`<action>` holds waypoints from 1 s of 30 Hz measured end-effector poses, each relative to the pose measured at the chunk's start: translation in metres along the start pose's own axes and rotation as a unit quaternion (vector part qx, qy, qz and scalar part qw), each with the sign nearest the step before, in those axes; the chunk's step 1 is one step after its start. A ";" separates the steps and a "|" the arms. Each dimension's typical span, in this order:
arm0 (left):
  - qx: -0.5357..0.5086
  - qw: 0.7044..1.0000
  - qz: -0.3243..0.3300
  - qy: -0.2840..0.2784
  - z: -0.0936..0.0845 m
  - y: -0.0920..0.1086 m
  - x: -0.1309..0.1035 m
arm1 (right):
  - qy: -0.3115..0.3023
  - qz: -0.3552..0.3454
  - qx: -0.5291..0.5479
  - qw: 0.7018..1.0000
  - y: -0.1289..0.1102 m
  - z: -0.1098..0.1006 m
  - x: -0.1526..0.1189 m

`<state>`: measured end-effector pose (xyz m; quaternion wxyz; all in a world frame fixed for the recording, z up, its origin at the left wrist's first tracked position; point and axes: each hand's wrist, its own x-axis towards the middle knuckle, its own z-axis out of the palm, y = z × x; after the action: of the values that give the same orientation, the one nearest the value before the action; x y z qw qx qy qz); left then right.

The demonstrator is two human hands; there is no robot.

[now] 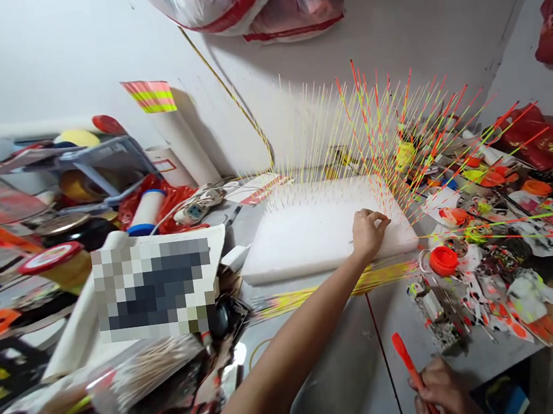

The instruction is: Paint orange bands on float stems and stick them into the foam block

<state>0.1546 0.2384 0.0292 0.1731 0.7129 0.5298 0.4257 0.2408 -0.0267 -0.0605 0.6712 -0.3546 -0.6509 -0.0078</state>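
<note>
Head view is showing the left arm reaching up from the bottom edge, its hand (369, 230) hovering over the right part of the white foam block (305, 237), fingertips pinching narrowly; whether they are gripping anything cannot be told. Thin sticks (360, 116) are standing beyond them. Lower right, the right hand (443, 393) is holding a red brush (406, 355).

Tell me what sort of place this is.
Probably a small painting workshop: a foam block bristling with thin coloured sticks, a red paint pot, and paint-smeared scraps.
</note>
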 end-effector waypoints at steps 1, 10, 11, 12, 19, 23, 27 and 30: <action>0.009 1.000 -0.001 -0.008 0.000 0.000 0.000 | 0.003 -0.003 -0.001 1.000 0.001 -0.001 -0.001; 0.090 0.994 -0.018 -0.054 -0.001 0.001 0.001 | -0.019 0.020 0.022 0.999 -0.007 -0.004 -0.001; 0.097 0.993 -0.022 -0.057 0.000 0.002 0.002 | -0.021 0.023 0.022 0.999 -0.008 -0.004 0.000; 0.103 0.992 -0.026 -0.060 0.000 0.002 0.002 | -0.023 0.024 0.021 0.999 -0.008 -0.005 0.001; 0.125 0.990 -0.037 -0.056 -0.007 0.015 0.002 | -0.055 0.004 0.013 0.998 -0.011 -0.009 0.015; 0.145 0.987 -0.032 -0.057 -0.033 0.021 -0.032 | -0.042 0.041 0.019 0.998 -0.017 -0.023 0.021; 0.184 0.975 -0.032 -0.121 -0.079 0.006 -0.088 | -0.006 0.128 -0.007 0.992 -0.016 -0.051 0.024; 0.228 0.959 -0.070 -0.154 -0.115 -0.017 -0.117 | 0.047 0.195 -0.042 0.979 -0.005 -0.076 0.029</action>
<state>0.0446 0.1160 0.0341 0.1145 0.7515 0.6283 0.1656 0.3091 -0.0544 -0.0254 0.6741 -0.5019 -0.5360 0.0795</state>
